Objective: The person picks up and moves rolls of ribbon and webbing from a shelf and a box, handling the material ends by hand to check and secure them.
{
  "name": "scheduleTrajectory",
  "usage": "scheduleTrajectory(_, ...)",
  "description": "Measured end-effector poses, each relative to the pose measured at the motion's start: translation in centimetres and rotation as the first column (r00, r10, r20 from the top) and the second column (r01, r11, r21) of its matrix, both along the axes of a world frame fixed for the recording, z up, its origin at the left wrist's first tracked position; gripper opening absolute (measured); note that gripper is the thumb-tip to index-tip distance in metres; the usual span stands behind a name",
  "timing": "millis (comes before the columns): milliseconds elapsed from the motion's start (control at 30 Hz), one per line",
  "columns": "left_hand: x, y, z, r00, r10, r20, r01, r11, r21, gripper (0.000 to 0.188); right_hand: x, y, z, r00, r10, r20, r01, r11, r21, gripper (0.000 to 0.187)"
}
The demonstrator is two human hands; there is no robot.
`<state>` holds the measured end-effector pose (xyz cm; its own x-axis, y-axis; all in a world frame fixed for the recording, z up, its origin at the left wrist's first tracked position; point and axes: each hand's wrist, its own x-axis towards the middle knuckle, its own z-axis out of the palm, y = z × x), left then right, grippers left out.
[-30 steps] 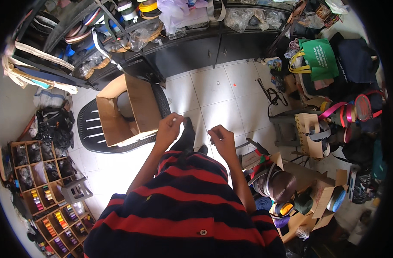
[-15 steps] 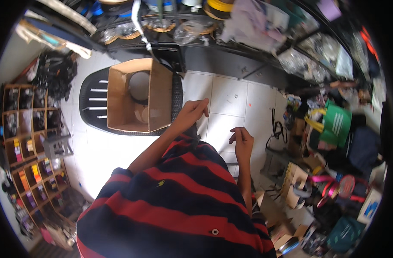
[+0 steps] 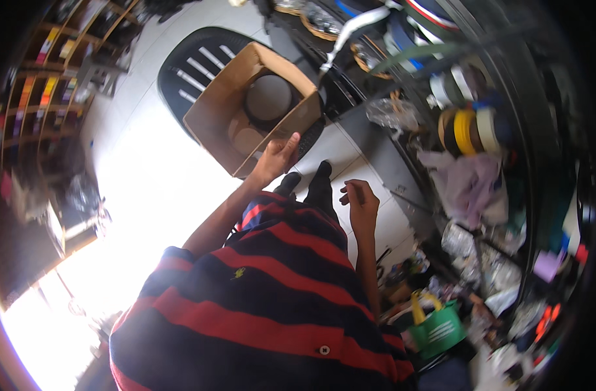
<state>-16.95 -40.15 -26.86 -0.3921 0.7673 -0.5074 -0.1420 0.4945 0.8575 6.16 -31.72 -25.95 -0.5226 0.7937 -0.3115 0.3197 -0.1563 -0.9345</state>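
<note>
My left hand point(image 3: 276, 161) is at the near corner of an open cardboard box point(image 3: 210, 117), its fingers loosely bent and the thumb pointing up. It overlaps the box's edge in the picture, and whether it touches the cardboard I cannot tell. Inside the box lies a round, dark grey object point(image 3: 269, 98) with a flat face; its kind is unclear. The box rests on a black chair seat point(image 3: 175, 62) with slots. To the right, my right hand point(image 3: 361, 203) hangs over the floor, holding nothing, with its fingers half curled and apart.
Along the right runs a dark shelf rack with yellow and black rolls point(image 3: 466, 131) and a pale purple cloth point(image 3: 464, 189). A green bag point(image 3: 439, 330) sits among clutter at lower right. Wooden cubbyholes point(image 3: 34, 130) and a grey stool point(image 3: 100, 77) stand at left. Strong light whitens the floor.
The view has swung to the right, so the room appears turned clockwise and the rack is now on the right. My left hand has come to the box's near corner. My feet now show.
</note>
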Motion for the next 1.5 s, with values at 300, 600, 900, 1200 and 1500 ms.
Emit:
scheduleTrajectory(300, 0.7, -4.6, -1.0, 0.839, 0.505, -0.204, -0.509, 0.86, 0.038, 0.024, -8.7, 9.9, -2.4, 0.828, 0.555, -0.082, -0.559, 0.829, -0.021, 0.028)
scheduleTrajectory(600, 0.7, -9.8, -4.7, 0.552, 0.824, -0.127, -0.813, 0.565, 0.138, 0.021, -19.3, 8.1, -4.3, 0.597, 0.792, -0.129, -0.802, 0.591, -0.084, 0.04)
scheduleTrajectory(900, -6.6, -10.5, -13.1, 0.586, 0.795, -0.16, -0.802, 0.596, 0.026, 0.031, -25.4, 4.2, -10.8, 0.603, 0.791, -0.104, -0.798, 0.597, -0.082, 0.048)
scheduleTrajectory(1200, -12.7, -11.7, -36.7, 0.892, -0.018, -0.452, -0.136, 0.942, -0.307, 0.041, -31.0, 3.3, -20.7, 0.643, 0.761, 0.084, -0.764, 0.645, 0.007, 0.017)
scheduleTrajectory(1500, -17.8, -10.2, -54.8, 0.959, -0.089, -0.27, -0.144, 0.666, -0.732, 0.075, -32.3, 2.8, -26.8, 0.58, 0.788, 0.207, -0.815, 0.563, 0.139, 0.01)
